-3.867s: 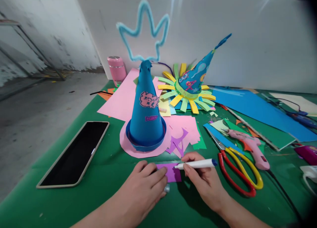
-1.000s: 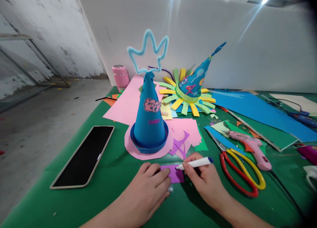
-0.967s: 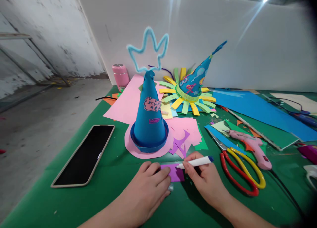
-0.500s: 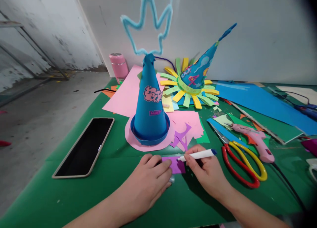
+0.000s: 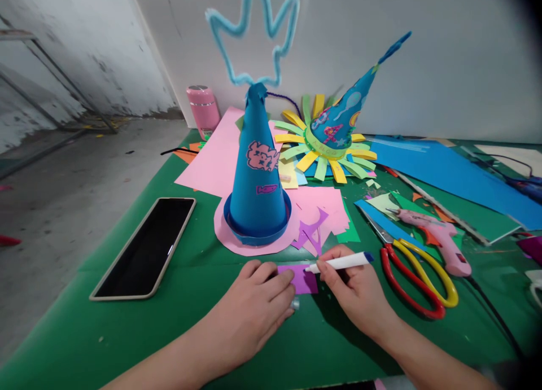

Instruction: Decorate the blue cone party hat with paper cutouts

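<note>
A small purple paper [image 5: 304, 280] lies on the green table, its left edge under the fingertips of my left hand [image 5: 258, 305]. Something small and shiny, perhaps a marker cap, shows beside those fingers; I cannot make out whether they grip it. My right hand [image 5: 353, 288] pinches a white marker [image 5: 348, 262] with a dark blue end, its tip at the purple paper. Just behind stands a blue paper cone hat [image 5: 257, 204] on a pink round base, with a pink drawn figure, a purple piece and a light-blue fuzzy crown shape on top.
A phone [image 5: 146, 249] lies at left. Scissors [image 5: 417, 277] and a pink glue gun [image 5: 440, 237] with a cord lie at right. Behind are a second cone hat [image 5: 339, 125], a pink bottle [image 5: 203, 110], blue sheet [image 5: 457, 175] and purple scraps [image 5: 312, 229].
The view has shifted slightly, so the hats sit a little differently in it. Both hands keep nearly the same pose, and the marker tip remains at the purple paper.
</note>
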A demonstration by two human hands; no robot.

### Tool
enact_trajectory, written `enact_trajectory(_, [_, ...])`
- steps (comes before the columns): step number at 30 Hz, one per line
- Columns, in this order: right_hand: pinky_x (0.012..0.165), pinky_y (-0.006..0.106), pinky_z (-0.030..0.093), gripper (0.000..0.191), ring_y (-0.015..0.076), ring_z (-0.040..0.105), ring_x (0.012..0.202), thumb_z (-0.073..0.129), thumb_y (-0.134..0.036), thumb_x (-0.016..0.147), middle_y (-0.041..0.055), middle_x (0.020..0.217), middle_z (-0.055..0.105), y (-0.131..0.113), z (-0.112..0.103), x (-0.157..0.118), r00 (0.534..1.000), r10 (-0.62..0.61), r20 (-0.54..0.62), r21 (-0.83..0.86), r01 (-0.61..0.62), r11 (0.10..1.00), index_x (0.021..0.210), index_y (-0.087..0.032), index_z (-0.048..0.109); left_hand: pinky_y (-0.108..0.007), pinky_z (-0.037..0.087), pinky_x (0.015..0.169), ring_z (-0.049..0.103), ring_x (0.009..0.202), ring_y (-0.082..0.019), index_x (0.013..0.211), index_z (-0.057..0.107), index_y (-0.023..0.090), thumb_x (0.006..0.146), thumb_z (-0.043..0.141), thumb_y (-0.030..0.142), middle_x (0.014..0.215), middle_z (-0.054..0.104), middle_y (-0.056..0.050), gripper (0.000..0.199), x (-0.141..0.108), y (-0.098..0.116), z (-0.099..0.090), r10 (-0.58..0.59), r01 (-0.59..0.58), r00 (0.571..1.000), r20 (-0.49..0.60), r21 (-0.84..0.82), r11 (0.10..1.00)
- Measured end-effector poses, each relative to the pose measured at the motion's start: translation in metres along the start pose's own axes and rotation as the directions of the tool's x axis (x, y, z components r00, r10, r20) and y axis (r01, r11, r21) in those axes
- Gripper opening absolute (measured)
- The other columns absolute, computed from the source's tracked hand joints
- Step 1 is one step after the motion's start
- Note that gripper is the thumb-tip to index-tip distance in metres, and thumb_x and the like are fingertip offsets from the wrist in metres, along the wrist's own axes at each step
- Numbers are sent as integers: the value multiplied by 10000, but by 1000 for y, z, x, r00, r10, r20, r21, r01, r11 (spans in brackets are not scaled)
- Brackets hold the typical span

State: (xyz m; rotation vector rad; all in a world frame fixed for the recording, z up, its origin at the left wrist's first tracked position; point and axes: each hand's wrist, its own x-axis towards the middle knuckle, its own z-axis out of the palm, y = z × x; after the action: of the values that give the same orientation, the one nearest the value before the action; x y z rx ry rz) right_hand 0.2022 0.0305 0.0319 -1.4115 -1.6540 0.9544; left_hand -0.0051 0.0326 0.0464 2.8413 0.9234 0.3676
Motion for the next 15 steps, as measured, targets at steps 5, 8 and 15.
enact_trajectory(5, [467,239,344,169,117,438,486,476,-349,867,-42,571,467,-2,-1,0,1000,-14,-14,-12,14,1000,798,-198,509,-378,370,801,492,920,-215,1043,568,195,911,397,249,1080,617,-41,224,0,0,1,2,-2,1000,-11,-5,1000])
enact_trajectory(8, [475,231,362,155,114,456,495,483,-331,864,-39,580,485,-4,-1,1,999,-28,-17,-4,28,1000,791,-197,509,-374,370,811,489,932,-212,1049,567,193,908,405,244,1077,616,-41,221,1,0,1,2,-2,1000,-10,-10,1000])
enact_trajectory(15, [481,227,380,130,120,482,505,482,-303,866,-32,584,508,-4,0,0,999,-40,-11,-21,40,999,797,-198,516,-372,380,799,498,923,-213,1056,566,188,904,412,242,1080,617,-44,222,1,0,-2,3,-3,1000,2,-3,1000])
